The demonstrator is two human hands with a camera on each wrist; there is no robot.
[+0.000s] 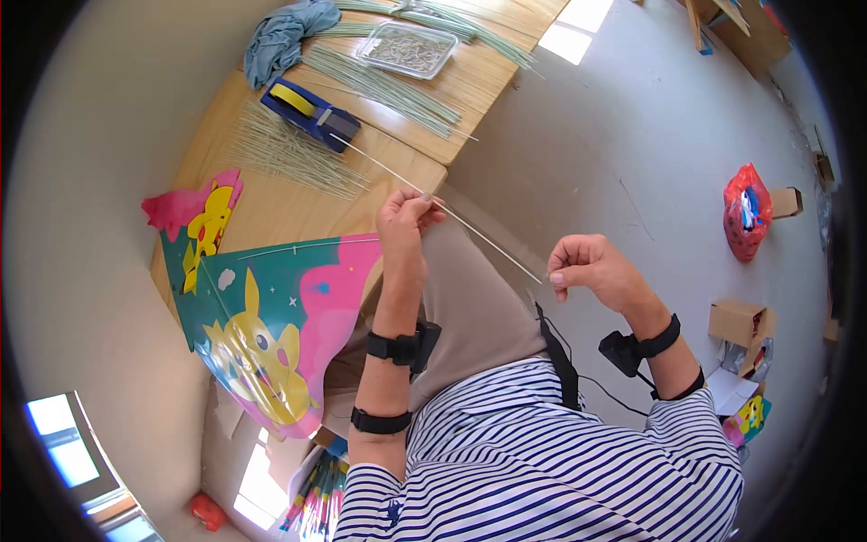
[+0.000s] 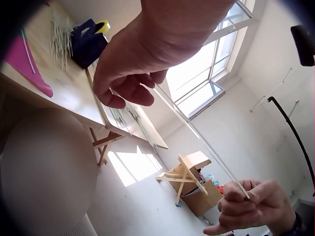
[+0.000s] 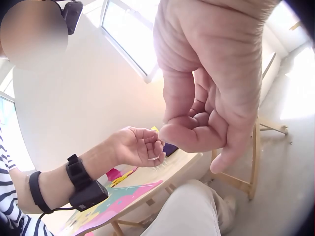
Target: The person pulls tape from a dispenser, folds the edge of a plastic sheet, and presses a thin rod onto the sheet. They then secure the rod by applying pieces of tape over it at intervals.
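A thin pale stick (image 1: 495, 242) runs slantwise between my two hands in the head view. My left hand (image 1: 405, 221) pinches it partway along, close to the table's corner. At its lower end, my right hand (image 1: 596, 271) pinches the tip between thumb and forefinger. The far end of the stick reaches over the table to a blue tape dispenser (image 1: 312, 113) with a yellow roll. Under my left forearm lies a green and pink kite (image 1: 257, 316) with a yellow cartoon figure, partly over the table edge. A thin rod lies along the kite's upper edge.
Loose thin sticks (image 1: 293, 149) lie beside the dispenser on the wooden table (image 1: 397, 149). Farther back are bundled green sticks (image 1: 384, 86), a clear box of small pieces (image 1: 408, 50) and a blue cloth (image 1: 284, 41). A red bag (image 1: 745, 221) stands on the floor at right.
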